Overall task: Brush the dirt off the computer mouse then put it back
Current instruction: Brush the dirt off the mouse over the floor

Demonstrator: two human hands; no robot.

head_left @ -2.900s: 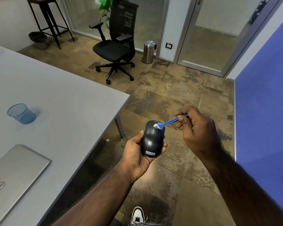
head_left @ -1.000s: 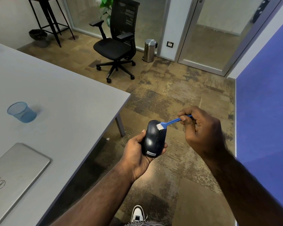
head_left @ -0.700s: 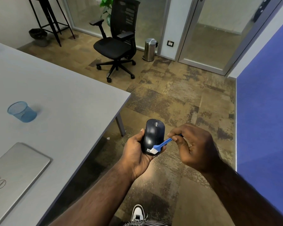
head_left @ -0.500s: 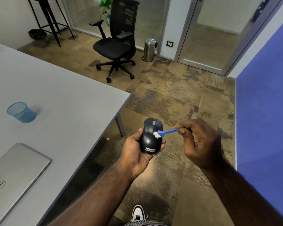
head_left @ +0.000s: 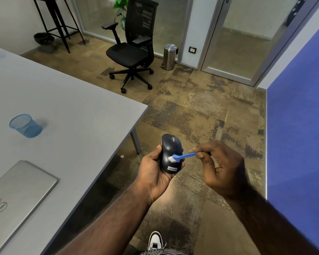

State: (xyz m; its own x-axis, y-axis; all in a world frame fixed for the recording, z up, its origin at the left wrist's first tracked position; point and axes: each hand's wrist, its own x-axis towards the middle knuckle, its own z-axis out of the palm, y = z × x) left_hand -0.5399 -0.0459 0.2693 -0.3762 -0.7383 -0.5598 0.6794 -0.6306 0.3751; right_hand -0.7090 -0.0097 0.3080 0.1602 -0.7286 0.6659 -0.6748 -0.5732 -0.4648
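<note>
A dark computer mouse (head_left: 168, 147) with a white label near its rear lies in my left hand (head_left: 153, 173), held over the floor to the right of the table. White dust shows at its scroll wheel. My right hand (head_left: 220, 166) pinches a small blue brush (head_left: 184, 156) by its handle. The brush's white bristles rest on the middle of the mouse's back.
A grey table (head_left: 66, 115) stands to the left with a blue mesh cup (head_left: 25, 126) and a shut silver laptop (head_left: 17, 192) on it. A black office chair (head_left: 133, 48) and a steel bin (head_left: 168, 57) are farther off. A blue wall (head_left: 298, 126) runs along the right.
The brush has swept back and forth along the mouse, from its front end to the rear label, and now sits at mid-body. My left hand has kept hold of the mouse.
</note>
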